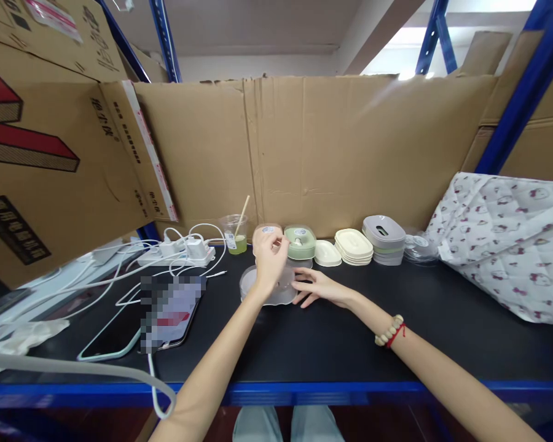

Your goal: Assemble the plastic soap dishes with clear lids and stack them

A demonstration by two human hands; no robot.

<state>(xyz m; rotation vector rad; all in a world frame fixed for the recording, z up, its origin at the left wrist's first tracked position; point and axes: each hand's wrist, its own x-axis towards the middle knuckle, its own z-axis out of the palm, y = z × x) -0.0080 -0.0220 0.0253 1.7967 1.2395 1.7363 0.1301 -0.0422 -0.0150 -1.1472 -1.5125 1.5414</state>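
Items I log on the black shelf (332, 344), front to back:

1. Clear plastic container (268, 288), near the middle of the shelf. My left hand (271, 261) hangs over it, fingers bent and pinched together at the tips; whether they grip anything I cannot tell. My right hand (317, 287) lies flat beside the container's right edge, fingers released and spread, fingertips touching or nearly touching it. A bead bracelet (389, 330) sits on that wrist.
2. Green lidded box (300, 241), just behind the hands, beside an orange-pink box (263, 233) partly hidden by my left hand.
3. Cream lids: one single (327, 253), then a stack (354, 245) to its right.
4. Grey stacked boxes (383, 238), further right.
5. Cup of green drink (235, 234) with a straw, left of the boxes.
6. Power strip (177, 253) with white cables, two phones (141, 322) in front.
7. Patterned cloth (507, 242), far right.
8. Cardboard wall (322, 147) behind everything.
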